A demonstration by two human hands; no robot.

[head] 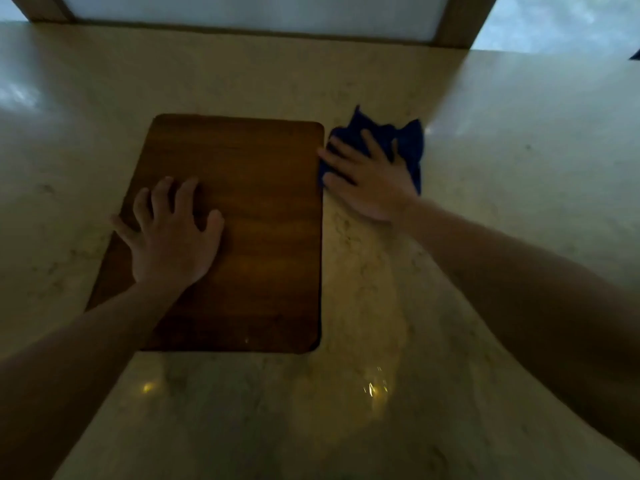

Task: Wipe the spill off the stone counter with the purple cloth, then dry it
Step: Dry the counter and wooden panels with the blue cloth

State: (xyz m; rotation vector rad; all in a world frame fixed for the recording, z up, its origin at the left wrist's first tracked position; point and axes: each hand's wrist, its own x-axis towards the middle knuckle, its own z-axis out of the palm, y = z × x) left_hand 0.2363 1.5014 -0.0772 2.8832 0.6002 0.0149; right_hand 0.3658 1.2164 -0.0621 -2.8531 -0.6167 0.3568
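The right hand (372, 181) lies flat, fingers spread and straight, pressing the crumpled dark blue-purple cloth (408, 143) onto the pale veined stone counter (519, 168), just beside the far right corner of a brown rectangular wooden board (263, 220). The left hand (171, 237) rests on that board, fingers splayed, gripping nothing.

The cloth (408, 147) under my right hand (372, 180) looks deep blue-purple in this dim light, plain, no print. The board (263, 216) under my left hand (171, 237) is warm brown with darker wood grain running across it. The counter (519, 188) is pale beige stone, flecked and veined with faint grey, with 2 small yellow glints near me.
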